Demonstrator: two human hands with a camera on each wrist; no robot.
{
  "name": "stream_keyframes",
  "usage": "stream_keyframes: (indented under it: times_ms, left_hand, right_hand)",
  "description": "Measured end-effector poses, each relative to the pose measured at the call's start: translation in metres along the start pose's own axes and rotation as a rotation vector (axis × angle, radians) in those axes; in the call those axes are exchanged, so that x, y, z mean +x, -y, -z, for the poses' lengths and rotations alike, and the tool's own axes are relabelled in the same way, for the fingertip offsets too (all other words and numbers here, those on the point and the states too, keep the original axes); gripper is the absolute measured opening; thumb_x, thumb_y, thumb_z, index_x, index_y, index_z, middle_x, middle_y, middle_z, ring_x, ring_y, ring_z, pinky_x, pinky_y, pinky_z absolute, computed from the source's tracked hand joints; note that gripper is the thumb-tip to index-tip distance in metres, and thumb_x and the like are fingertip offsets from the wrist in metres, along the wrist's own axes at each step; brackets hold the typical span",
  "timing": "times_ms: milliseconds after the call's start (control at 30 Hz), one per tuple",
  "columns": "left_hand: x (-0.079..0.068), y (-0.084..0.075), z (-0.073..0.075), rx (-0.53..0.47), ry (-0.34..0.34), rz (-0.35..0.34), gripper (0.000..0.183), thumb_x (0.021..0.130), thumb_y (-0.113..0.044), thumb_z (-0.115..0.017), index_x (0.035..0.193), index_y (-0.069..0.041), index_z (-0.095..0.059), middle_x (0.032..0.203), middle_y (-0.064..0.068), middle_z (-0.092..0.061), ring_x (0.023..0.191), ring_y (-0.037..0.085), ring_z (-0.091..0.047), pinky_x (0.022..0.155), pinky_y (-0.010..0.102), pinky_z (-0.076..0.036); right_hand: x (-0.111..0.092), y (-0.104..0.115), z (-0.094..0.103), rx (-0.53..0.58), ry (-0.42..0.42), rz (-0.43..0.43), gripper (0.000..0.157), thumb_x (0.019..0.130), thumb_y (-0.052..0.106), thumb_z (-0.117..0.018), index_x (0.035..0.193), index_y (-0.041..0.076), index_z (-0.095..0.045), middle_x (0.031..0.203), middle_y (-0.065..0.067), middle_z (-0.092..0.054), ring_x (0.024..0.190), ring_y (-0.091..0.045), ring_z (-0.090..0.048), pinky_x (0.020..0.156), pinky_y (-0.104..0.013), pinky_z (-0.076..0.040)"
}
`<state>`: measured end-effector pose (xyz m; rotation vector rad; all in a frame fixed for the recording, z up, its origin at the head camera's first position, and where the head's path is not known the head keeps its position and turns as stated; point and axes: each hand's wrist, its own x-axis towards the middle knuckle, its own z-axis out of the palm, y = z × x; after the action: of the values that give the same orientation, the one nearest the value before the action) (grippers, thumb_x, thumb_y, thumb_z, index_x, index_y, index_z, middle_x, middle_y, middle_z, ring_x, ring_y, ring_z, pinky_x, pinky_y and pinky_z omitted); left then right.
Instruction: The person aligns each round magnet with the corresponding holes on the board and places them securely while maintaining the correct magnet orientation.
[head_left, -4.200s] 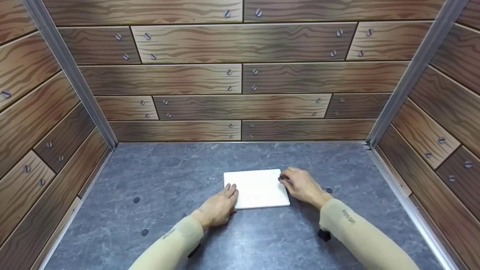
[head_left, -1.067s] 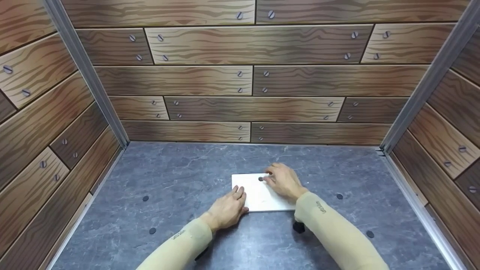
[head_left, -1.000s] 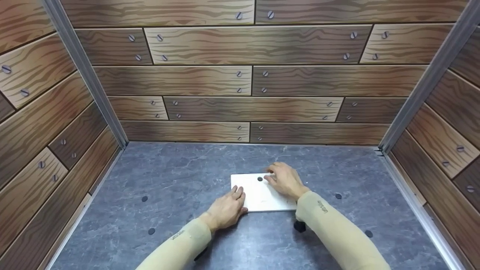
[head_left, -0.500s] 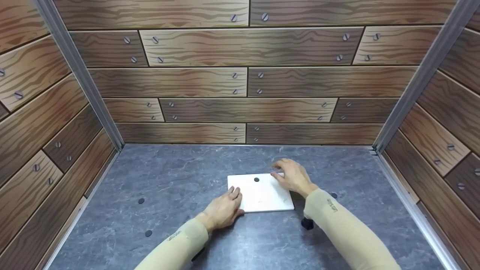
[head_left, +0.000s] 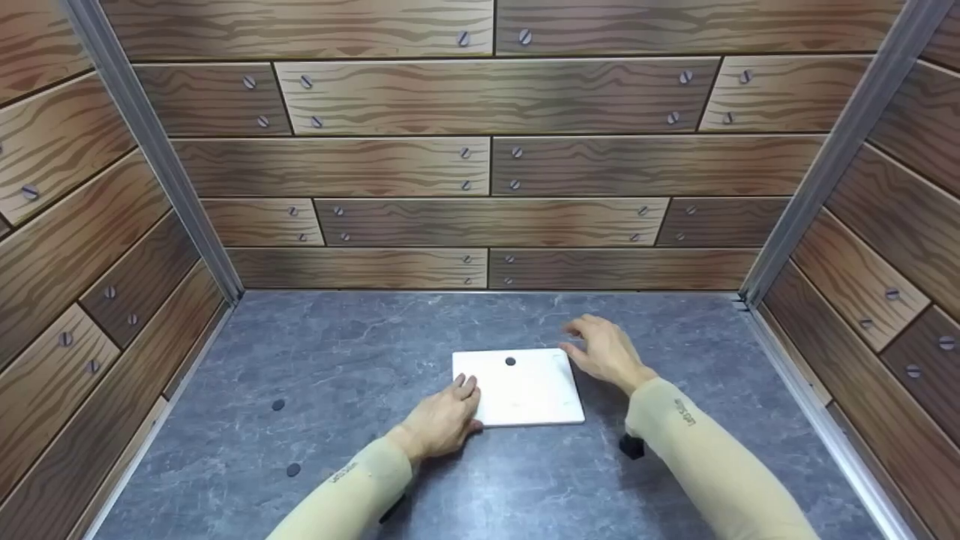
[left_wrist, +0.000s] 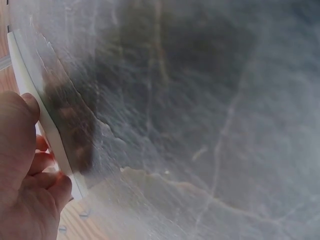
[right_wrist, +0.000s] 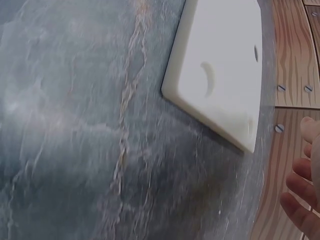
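Observation:
A flat white board (head_left: 525, 390) lies on the grey marbled table, and a small black disc (head_left: 511, 361) sits on it near the far edge. My left hand (head_left: 444, 420) holds the board at its near left corner, thumb at the near edge and fingers over the left side. In the left wrist view the thumb and curled fingers touch the board's edge (left_wrist: 50, 125). My right hand (head_left: 606, 351) hovers just past the far right corner with loosely bent fingers and nothing in them. In the right wrist view the board (right_wrist: 220, 65) shows a pale crescent mark, with the disc (right_wrist: 256, 53) beyond.
Two black discs (head_left: 278, 405) lie on the table (head_left: 360, 337) to the left. Wood-patterned walls (head_left: 420, 165) with metal corner posts (head_left: 150, 150) enclose the back and sides. A black wrist camera (head_left: 631, 446) hangs under the right sleeve.
Earlier my right hand pinched a black disc at the board's right edge; the disc now rests near the far edge. The right hand has since drawn back rightward. The left hand stays at the board.

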<state>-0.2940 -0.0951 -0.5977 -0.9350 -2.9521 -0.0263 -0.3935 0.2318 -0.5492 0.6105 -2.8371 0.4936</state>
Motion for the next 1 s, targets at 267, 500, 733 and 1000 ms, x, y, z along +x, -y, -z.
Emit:
stream_keyframes:
  times_ms: [267,500,733,1000]
  left_hand:
    - [0.001,0.001,-0.001,-0.021,-0.003,-0.006,0.06,0.116,-0.041,-0.061,0.159,0.001,-0.059,0.169,0.02,-0.058,0.156,0.041,-0.059,0.127,0.047,-0.055]
    - [0.001,0.003,0.0,-0.01,-0.009,-0.017,0.059,0.116,-0.041,-0.062,0.158,0.001,-0.06,0.168,0.02,-0.059,0.155,0.041,-0.06,0.127,0.047,-0.056]
    - [0.001,0.003,0.001,-0.039,0.012,-0.001,0.06,0.116,-0.041,-0.061,0.16,0.0,-0.058,0.17,0.02,-0.057,0.158,0.041,-0.057,0.129,0.048,-0.054]
    - [0.0,0.003,-0.001,-0.053,-0.02,-0.019,0.058,0.115,-0.038,-0.062,0.158,0.002,-0.06,0.168,0.02,-0.058,0.156,0.042,-0.059,0.125,0.05,-0.057]
  right_hand:
    - [-0.009,-0.016,0.01,0.02,-0.018,-0.018,0.038,0.107,0.029,-0.078,0.134,0.003,-0.076,0.125,-0.018,-0.079,0.115,-0.039,-0.078,0.101,-0.06,-0.066]
    - [-0.02,-0.03,0.015,0.024,-0.013,-0.073,0.038,0.108,0.03,-0.077,0.136,0.004,-0.076,0.125,-0.018,-0.079,0.117,-0.039,-0.077,0.102,-0.061,-0.065]
    - [-0.029,-0.045,0.02,0.023,-0.039,-0.075,0.037,0.107,0.028,-0.078,0.134,0.003,-0.077,0.124,-0.018,-0.079,0.115,-0.04,-0.077,0.102,-0.062,-0.065]
    - [-0.039,-0.056,0.023,0.017,-0.026,-0.109,0.038,0.109,0.03,-0.075,0.136,0.004,-0.076,0.126,-0.02,-0.079,0.117,-0.042,-0.076,0.101,-0.064,-0.064]
